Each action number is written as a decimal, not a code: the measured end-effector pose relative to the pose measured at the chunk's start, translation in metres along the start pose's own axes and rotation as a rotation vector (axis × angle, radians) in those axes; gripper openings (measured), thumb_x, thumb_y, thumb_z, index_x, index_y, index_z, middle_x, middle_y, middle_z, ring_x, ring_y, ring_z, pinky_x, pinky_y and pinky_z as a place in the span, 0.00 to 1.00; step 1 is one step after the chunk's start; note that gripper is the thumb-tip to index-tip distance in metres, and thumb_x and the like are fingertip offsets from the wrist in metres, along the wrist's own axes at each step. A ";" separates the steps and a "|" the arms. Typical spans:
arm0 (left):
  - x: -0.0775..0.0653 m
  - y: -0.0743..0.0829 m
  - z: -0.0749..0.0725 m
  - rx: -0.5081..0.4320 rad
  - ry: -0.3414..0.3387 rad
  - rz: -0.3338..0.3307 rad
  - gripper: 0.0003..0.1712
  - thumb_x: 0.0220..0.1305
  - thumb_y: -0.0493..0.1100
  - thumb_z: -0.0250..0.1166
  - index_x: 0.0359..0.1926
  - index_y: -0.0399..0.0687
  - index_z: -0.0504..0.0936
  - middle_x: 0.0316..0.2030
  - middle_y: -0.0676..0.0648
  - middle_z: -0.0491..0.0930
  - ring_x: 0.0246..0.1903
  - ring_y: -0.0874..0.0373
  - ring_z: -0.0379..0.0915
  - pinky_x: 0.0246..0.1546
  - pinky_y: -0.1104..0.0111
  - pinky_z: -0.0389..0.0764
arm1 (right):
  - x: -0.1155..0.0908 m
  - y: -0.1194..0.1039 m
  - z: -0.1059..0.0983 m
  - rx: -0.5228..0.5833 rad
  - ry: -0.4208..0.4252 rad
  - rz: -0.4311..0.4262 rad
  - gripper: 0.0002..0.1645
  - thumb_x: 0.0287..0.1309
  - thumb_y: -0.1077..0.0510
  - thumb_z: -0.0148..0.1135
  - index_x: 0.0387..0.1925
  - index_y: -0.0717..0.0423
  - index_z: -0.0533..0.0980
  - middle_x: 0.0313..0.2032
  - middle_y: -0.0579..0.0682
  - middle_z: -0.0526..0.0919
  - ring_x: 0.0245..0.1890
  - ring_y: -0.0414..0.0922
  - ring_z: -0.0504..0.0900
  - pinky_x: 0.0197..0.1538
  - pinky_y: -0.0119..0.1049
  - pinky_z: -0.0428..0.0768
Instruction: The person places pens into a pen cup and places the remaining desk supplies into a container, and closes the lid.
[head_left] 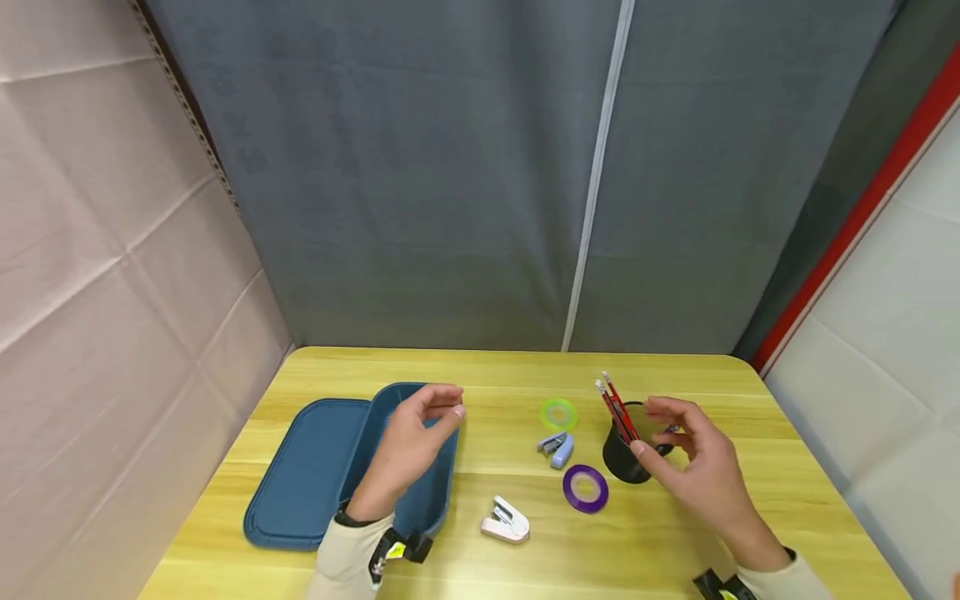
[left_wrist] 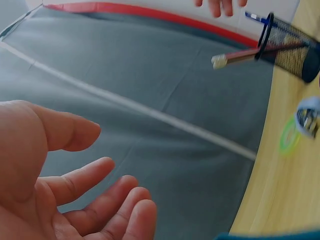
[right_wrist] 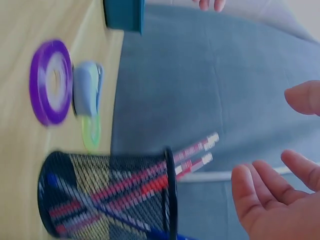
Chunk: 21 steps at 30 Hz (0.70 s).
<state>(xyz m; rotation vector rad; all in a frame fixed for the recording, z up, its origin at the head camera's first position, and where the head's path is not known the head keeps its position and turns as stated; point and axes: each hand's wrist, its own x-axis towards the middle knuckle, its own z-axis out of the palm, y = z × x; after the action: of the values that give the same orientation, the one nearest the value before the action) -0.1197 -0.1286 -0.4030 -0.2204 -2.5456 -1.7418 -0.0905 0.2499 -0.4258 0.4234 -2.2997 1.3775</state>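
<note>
My left hand (head_left: 408, 446) hovers over the open blue box (head_left: 448, 483), fingers loosely bent and nothing between them. Beside a black mesh pen cup (head_left: 622, 462) is my right hand (head_left: 701, 479), its thumb and fingers spread apart and holding nothing. The cup stands upright; red pencils (head_left: 618, 412) with white eraser ends lean out of it. A blue pen (right_wrist: 120, 217) shows through the mesh in the right wrist view. Left of the cup lie a purple tape roll (head_left: 585, 488), a light blue stapler (head_left: 558, 448) and a green tape roll (head_left: 558, 414).
A white stapler (head_left: 506, 521) lies on the wooden table (head_left: 525, 575) to the right of the box. The flat blue lid (head_left: 303, 479) lies along the box's left side. A grey curtain (head_left: 435, 183) hangs behind the table, with pale cloth walls on both sides.
</note>
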 end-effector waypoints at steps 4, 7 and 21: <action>-0.006 -0.009 -0.022 0.036 0.008 -0.052 0.22 0.75 0.53 0.68 0.66 0.59 0.81 0.63 0.49 0.81 0.60 0.52 0.78 0.60 0.53 0.81 | 0.000 -0.002 0.009 -0.002 -0.100 0.011 0.30 0.60 0.67 0.76 0.63 0.56 0.77 0.55 0.41 0.84 0.50 0.35 0.83 0.47 0.27 0.86; -0.010 -0.018 -0.038 0.068 0.028 -0.095 0.23 0.75 0.54 0.68 0.67 0.60 0.79 0.64 0.50 0.81 0.61 0.51 0.77 0.60 0.53 0.80 | -0.001 -0.003 0.016 -0.023 -0.163 0.021 0.28 0.61 0.63 0.76 0.62 0.52 0.78 0.52 0.45 0.85 0.48 0.33 0.83 0.45 0.31 0.88; -0.026 -0.067 -0.090 0.134 0.133 -0.278 0.28 0.79 0.52 0.63 0.72 0.48 0.75 0.67 0.40 0.78 0.64 0.47 0.76 0.62 0.57 0.82 | -0.006 0.020 0.031 0.116 -0.480 0.206 0.31 0.66 0.54 0.74 0.67 0.59 0.76 0.60 0.64 0.83 0.55 0.47 0.87 0.49 0.36 0.89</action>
<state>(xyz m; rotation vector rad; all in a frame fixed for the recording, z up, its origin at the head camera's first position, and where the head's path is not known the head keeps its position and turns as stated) -0.1069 -0.2384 -0.4348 0.2579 -2.6835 -1.5918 -0.1004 0.2318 -0.4570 0.6252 -2.7153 1.6613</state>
